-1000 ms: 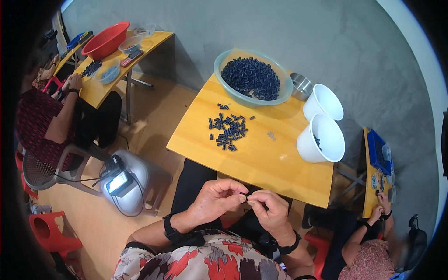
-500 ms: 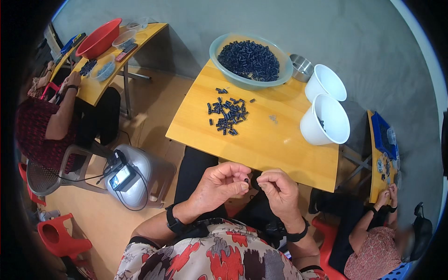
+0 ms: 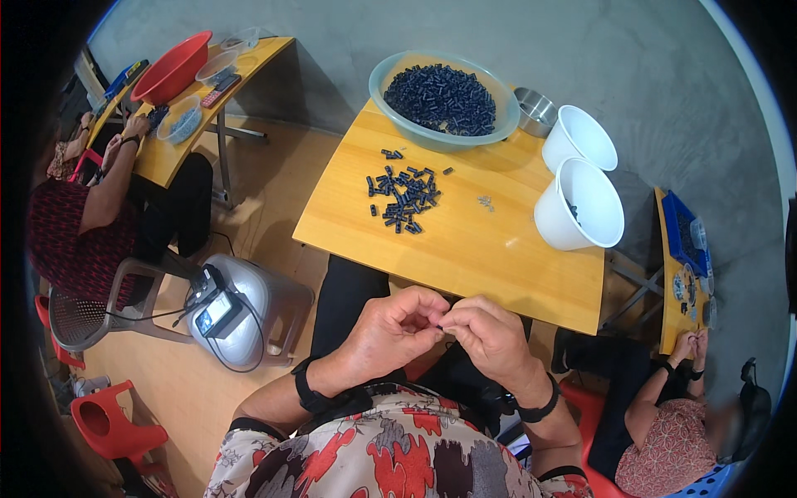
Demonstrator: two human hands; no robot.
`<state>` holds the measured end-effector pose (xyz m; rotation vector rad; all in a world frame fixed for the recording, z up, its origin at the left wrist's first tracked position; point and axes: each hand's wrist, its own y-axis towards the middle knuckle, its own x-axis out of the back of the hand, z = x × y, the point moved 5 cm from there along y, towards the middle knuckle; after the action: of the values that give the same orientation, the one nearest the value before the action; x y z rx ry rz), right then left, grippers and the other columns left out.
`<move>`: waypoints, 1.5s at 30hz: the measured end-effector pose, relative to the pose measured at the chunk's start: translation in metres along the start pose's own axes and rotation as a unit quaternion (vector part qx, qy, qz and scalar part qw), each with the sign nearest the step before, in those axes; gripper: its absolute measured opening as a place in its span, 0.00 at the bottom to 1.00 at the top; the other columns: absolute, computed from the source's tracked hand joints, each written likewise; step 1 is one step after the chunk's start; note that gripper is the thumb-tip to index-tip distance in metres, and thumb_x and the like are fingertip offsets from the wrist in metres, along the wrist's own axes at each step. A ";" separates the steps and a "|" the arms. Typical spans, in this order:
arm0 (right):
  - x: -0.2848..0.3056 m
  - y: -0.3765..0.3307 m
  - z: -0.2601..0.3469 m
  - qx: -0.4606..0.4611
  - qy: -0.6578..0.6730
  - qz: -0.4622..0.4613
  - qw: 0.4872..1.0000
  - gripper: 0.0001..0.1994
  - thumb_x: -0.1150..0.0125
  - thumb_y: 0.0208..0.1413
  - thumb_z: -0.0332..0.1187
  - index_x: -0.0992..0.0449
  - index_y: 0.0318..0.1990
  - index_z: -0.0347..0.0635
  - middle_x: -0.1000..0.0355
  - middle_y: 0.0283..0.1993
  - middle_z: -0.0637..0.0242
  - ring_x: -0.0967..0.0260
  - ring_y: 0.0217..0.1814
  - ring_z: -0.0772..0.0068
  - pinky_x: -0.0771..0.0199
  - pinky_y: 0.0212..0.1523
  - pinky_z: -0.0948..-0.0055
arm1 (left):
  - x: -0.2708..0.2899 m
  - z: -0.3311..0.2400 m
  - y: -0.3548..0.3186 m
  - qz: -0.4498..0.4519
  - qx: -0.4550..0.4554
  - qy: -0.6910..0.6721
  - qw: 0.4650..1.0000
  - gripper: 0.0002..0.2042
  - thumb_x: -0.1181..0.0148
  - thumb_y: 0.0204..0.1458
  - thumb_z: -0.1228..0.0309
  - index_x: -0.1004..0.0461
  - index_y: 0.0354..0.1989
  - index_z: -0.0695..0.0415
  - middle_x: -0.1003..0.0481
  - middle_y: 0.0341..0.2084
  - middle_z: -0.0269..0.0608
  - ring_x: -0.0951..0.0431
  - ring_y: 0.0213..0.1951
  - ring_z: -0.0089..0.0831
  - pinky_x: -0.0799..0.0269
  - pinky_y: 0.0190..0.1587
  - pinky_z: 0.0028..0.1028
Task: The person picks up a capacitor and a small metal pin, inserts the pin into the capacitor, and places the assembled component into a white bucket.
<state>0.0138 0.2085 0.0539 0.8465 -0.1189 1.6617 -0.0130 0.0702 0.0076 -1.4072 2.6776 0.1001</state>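
Note:
Over my lap, just in front of the table's near edge, my left hand (image 3: 388, 334) and my right hand (image 3: 488, 339) meet at the fingertips. A small black plastic part (image 3: 440, 327) is pinched in my left thumb and fingers, mostly covered by them. My right thumb and forefinger are pressed together against it; whether they hold something tiny, I cannot make out. Beyond the hands, a loose pile of short black plastic parts (image 3: 404, 199) lies on the yellow table (image 3: 332, 212). A few tiny pale pieces (image 3: 486, 202) lie right of the pile.
A pale green basin (image 3: 440, 143) full of black parts stands at the back, beside a steel bowl (image 3: 535, 114). Two white buckets (image 3: 581, 133) stand at the right edge; the nearer holds some dark parts. People work at tables left and right. A grey stool (image 3: 266, 290) stands left.
My right hand has moved left, and its fingertips now meet those of my left hand at the black part. Before, the hands were slightly apart.

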 end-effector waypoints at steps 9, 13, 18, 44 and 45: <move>-0.002 0.002 0.002 0.000 -0.007 0.033 0.999 0.08 0.38 0.44 0.21 0.26 0.34 0.38 0.29 0.31 0.63 0.28 0.32 0.64 0.28 0.32 0.72 | 0.001 -0.006 -0.001 0.000 -0.007 0.038 0.999 0.10 0.43 0.47 0.83 0.30 0.39 0.62 0.27 0.31 0.34 0.26 0.34 0.16 0.28 0.37 0.18; -0.001 -0.002 -0.004 -0.081 0.077 -0.010 0.994 0.08 0.37 0.44 0.21 0.26 0.34 0.38 0.26 0.32 0.63 0.27 0.33 0.67 0.28 0.33 0.75 | 0.002 -0.004 -0.001 -0.004 -0.014 0.012 1.000 0.10 0.42 0.47 0.83 0.30 0.39 0.62 0.27 0.31 0.33 0.26 0.34 0.16 0.28 0.37 0.18; 0.000 -0.004 -0.009 -0.062 0.066 -0.029 0.995 0.08 0.37 0.44 0.20 0.26 0.33 0.38 0.26 0.31 0.62 0.27 0.32 0.67 0.28 0.32 0.76 | 0.003 -0.003 0.001 -0.019 -0.010 -0.017 1.000 0.11 0.41 0.46 0.84 0.30 0.39 0.61 0.27 0.30 0.32 0.27 0.33 0.14 0.28 0.37 0.17; -0.010 0.052 -0.095 -0.136 -0.076 -0.009 0.988 0.05 0.40 0.47 0.28 0.26 0.32 0.38 0.28 0.29 0.57 0.28 0.29 0.59 0.30 0.30 0.68 | 0.025 0.022 -0.006 -0.038 0.044 -0.069 0.996 0.05 0.41 0.49 0.80 0.26 0.35 0.63 0.28 0.28 0.28 0.30 0.32 0.12 0.32 0.35 0.15; -0.013 0.058 -0.106 -0.127 -0.097 -0.015 0.987 0.05 0.40 0.47 0.28 0.26 0.32 0.38 0.27 0.29 0.56 0.28 0.30 0.58 0.30 0.31 0.67 | 0.026 0.024 -0.006 -0.038 0.044 -0.069 0.996 0.05 0.41 0.49 0.80 0.26 0.35 0.63 0.28 0.28 0.28 0.30 0.32 0.12 0.32 0.35 0.15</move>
<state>-0.0867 0.2348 -0.0104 0.8078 -0.4411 1.4952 -0.0206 0.0479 -0.0198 -1.4186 2.4840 0.0692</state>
